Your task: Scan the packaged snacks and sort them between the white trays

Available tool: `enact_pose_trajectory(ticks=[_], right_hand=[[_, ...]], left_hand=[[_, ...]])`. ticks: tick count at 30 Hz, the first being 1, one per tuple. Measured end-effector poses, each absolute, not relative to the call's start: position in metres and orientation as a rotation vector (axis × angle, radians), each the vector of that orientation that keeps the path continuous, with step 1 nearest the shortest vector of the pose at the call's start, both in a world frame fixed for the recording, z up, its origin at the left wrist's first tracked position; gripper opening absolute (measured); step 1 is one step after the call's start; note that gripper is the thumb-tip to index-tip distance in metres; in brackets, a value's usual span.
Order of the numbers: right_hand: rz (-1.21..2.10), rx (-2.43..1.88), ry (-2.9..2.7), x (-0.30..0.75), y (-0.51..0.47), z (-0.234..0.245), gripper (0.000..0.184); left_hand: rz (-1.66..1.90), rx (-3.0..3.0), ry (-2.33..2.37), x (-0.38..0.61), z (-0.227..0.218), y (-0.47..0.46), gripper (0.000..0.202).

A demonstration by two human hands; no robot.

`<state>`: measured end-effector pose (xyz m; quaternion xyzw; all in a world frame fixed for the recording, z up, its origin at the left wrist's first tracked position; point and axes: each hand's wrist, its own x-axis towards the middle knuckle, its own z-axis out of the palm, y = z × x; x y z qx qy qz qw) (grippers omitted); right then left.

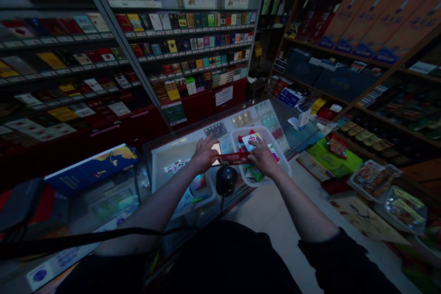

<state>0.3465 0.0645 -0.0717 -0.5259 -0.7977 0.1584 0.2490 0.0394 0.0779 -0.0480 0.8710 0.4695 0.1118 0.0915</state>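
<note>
Both my hands hold a long red carton [234,159] level above a glass counter [179,149]. My left hand [204,155] grips its left end with fingers curled over the top. My right hand [263,157] grips the right end, over a white plastic tray [283,156] filled with small colourful packs. A black round device [226,179] on a cable sits just below the carton.
Shelves of small boxed packs [193,46] fill the wall behind the counter. A blue flat box [90,168] lies on the counter at left. Wooden shelves with large cartons [372,32] stand at right, with green boxes and wrapped trays [372,179] on the floor.
</note>
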Motion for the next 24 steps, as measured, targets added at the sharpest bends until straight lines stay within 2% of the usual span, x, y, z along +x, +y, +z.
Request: enact_pose_trajectory(ticks=[9,24], right_hand=[[0.473,-1.458,-2.162,0.355,0.065,-0.072,0.015],[0.531,-1.520,-2.073,0.379,0.060,-0.066,0.019]], left_hand=[[0.391,2.568,1.346,0.045,-0.061,0.088,0.018],[0.373,2.551,1.296,0.070,-0.048,0.095,0.019]])
